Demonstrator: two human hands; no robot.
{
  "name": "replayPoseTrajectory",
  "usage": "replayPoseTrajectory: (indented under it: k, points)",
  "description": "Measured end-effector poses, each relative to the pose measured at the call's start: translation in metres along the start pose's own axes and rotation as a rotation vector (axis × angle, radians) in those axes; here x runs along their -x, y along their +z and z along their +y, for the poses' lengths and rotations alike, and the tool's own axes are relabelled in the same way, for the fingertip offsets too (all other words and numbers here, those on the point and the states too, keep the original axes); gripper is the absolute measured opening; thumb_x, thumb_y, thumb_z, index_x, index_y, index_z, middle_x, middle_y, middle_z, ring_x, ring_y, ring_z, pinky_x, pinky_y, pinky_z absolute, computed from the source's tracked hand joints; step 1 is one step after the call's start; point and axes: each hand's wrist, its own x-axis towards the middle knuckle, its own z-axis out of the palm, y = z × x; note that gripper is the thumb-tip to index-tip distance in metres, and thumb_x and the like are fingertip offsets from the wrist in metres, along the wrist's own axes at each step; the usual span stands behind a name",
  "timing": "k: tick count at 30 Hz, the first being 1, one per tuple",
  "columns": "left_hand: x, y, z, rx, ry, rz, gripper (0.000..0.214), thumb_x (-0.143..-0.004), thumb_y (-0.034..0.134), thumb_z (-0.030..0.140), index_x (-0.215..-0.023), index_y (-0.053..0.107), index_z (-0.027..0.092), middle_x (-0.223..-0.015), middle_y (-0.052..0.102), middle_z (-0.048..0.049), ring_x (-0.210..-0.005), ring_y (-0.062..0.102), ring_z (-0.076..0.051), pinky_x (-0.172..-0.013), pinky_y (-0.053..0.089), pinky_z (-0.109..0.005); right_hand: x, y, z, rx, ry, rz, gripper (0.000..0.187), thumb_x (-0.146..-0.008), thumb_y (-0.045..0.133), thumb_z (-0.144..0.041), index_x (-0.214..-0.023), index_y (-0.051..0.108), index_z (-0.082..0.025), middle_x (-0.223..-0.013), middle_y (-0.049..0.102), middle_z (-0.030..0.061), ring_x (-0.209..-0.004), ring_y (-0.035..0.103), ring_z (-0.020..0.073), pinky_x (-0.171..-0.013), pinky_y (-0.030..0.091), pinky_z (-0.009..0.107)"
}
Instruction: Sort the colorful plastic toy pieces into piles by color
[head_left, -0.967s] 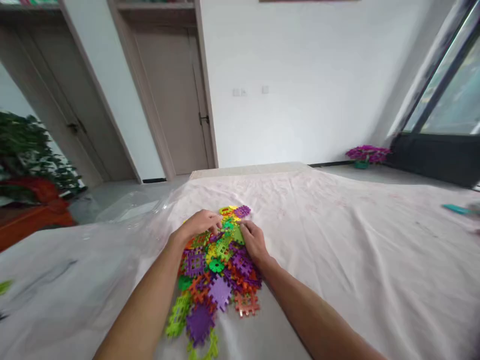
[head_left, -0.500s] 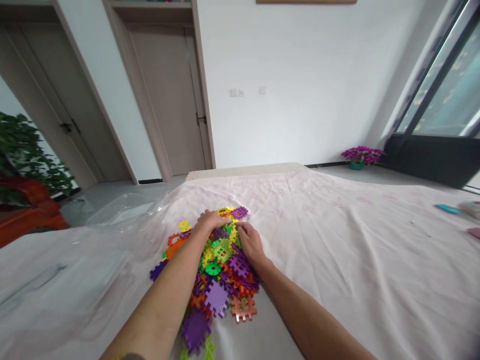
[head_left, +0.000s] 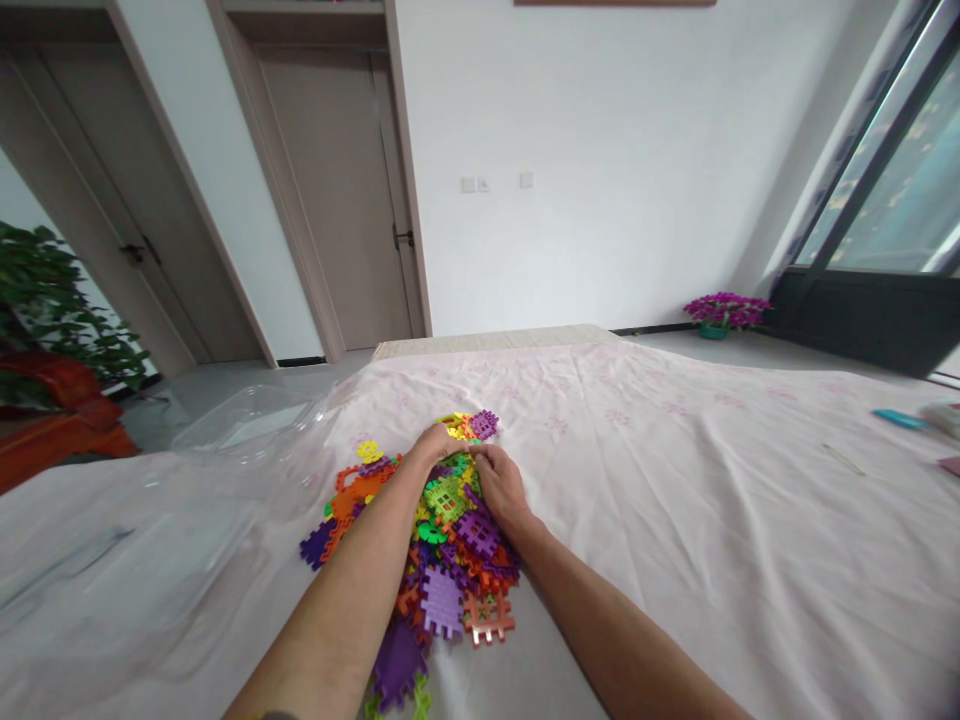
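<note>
A heap of colourful plastic interlocking pieces lies on the cloth beneath my hands. My left hand (head_left: 441,443) bends over the far part of the heap, its thumb reaching right and its other fingers mostly hidden. Close against it, my right hand (head_left: 501,478) has curled fingers; what sits between the fingertips is too small to make out. Around them are a light green square piece (head_left: 446,497), a purple windowed piece (head_left: 477,533), a green round piece (head_left: 430,531) and a purple toothed disc (head_left: 484,425). Nearer me lie a lilac square (head_left: 441,602) and an orange lattice piece (head_left: 489,616).
A pale flowered cloth (head_left: 637,480) covers the surface. Clear plastic packaging (head_left: 247,425) lies to the left. At the far right are a light blue object (head_left: 900,419) and a thin strip (head_left: 844,460). Doors and a white wall stand behind.
My left hand has shifted slightly right and its thumb now meets my right hand's fingertips. Several pieces beneath, such as the lilac square and green round piece, have shifted or tilted a little.
</note>
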Motion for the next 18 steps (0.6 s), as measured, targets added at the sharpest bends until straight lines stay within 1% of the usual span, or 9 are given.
replayPoseTrajectory:
  k: [3,7,9,11,13,15,18]
  points:
    - [0.009,0.003,0.005,0.015,-0.008,0.007,0.032,-0.06,0.078,0.032,-0.086,0.069,0.015,-0.075,0.072,-0.0039,-0.079,0.065,-0.021,-0.07,0.05,-0.029,0.001,-0.001,0.0,-0.047,0.014,0.023,0.031,-0.086,0.044,-0.028,-0.099,0.071,-0.023,-0.102,0.071,0.0036,-0.1,0.061,0.0209,-0.092,0.044,0.034]
    - [0.025,-0.005,0.012,0.027,0.017,0.044,0.032,-0.064,0.074,0.036,-0.088,0.067,0.016,-0.074,0.069,-0.0008,-0.076,0.063,-0.019,-0.069,0.049,-0.027,0.0,-0.001,0.004,-0.18,0.038,0.107,0.031,-0.086,0.044,-0.032,-0.097,0.071,-0.023,-0.099,0.071,0.0038,-0.096,0.061,0.0206,-0.09,0.045,0.034]
    - [0.035,-0.013,0.015,0.019,0.047,0.077,0.03,-0.066,0.073,0.038,-0.087,0.066,0.018,-0.077,0.068,0.0,-0.077,0.063,-0.018,-0.07,0.048,-0.027,-0.001,0.0,0.007,-0.218,0.054,0.154,0.031,-0.085,0.045,-0.033,-0.098,0.07,-0.022,-0.099,0.07,0.0044,-0.095,0.061,0.021,-0.089,0.045,0.034]
    - [0.048,-0.023,0.019,-0.008,0.117,0.137,0.028,-0.069,0.07,0.041,-0.086,0.064,0.019,-0.079,0.067,0.0009,-0.077,0.062,-0.017,-0.07,0.047,-0.026,-0.002,0.002,0.009,-0.238,0.068,0.172,0.031,-0.085,0.045,-0.034,-0.099,0.07,-0.022,-0.099,0.07,0.0046,-0.096,0.061,0.0212,-0.09,0.045,0.034]
    - [0.065,-0.035,0.024,-0.038,0.193,0.192,0.027,-0.074,0.065,0.044,-0.086,0.063,0.02,-0.078,0.066,0.0019,-0.075,0.061,-0.016,-0.069,0.047,-0.025,-0.002,0.002,0.01,-0.252,0.072,0.175,0.031,-0.085,0.045,-0.034,-0.101,0.069,-0.021,-0.101,0.069,0.0046,-0.098,0.06,0.0211,-0.091,0.045,0.034]
    - [0.084,-0.047,0.029,-0.06,0.237,0.243,0.026,-0.078,0.061,0.044,-0.088,0.061,0.021,-0.08,0.065,0.0024,-0.076,0.06,-0.016,-0.07,0.046,-0.024,-0.001,0.002,0.01,-0.242,0.062,0.179,0.033,-0.085,0.045,-0.035,-0.104,0.068,-0.021,-0.105,0.068,0.0054,-0.101,0.059,0.0213,-0.094,0.044,0.035]
    - [0.115,-0.059,0.033,-0.126,0.234,0.281,0.024,-0.08,0.06,0.041,-0.092,0.059,0.021,-0.085,0.066,0.0021,-0.078,0.061,-0.015,-0.073,0.046,-0.025,0.0,0.0,0.008,-0.186,0.034,0.158,0.036,-0.087,0.043,-0.037,-0.109,0.066,-0.02,-0.112,0.066,0.0072,-0.108,0.056,0.0216,-0.099,0.041,0.036]
